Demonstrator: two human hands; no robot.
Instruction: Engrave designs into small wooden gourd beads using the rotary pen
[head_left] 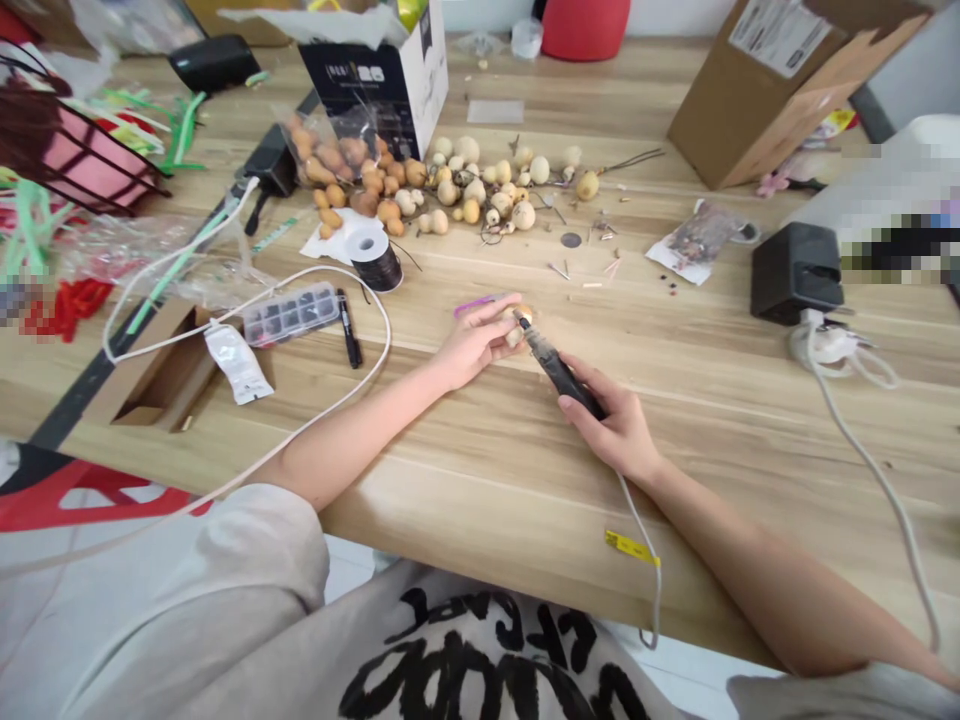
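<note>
My left hand (474, 345) is closed around a small pale gourd (514, 338) over the middle of the table. In my right hand (621, 418) is a dark corded rotary tool (559, 370), slanting up and to the left. Its tip meets or nearly meets the gourd; contact is too small to make out. A white cord (645, 530) with a yellow label (628, 546) runs from the tool over the table's front edge. Just behind my left fingers lies a thin purple item (474, 305), partly hidden.
Several small gourds (469, 190) are heaped behind my hands, beside a plastic bag (326, 140). A thread spool (375, 262), a black marker (349, 330) and a compartment box (292, 315) lie left. A black adapter (796, 270) and a cardboard box (780, 90) stand right.
</note>
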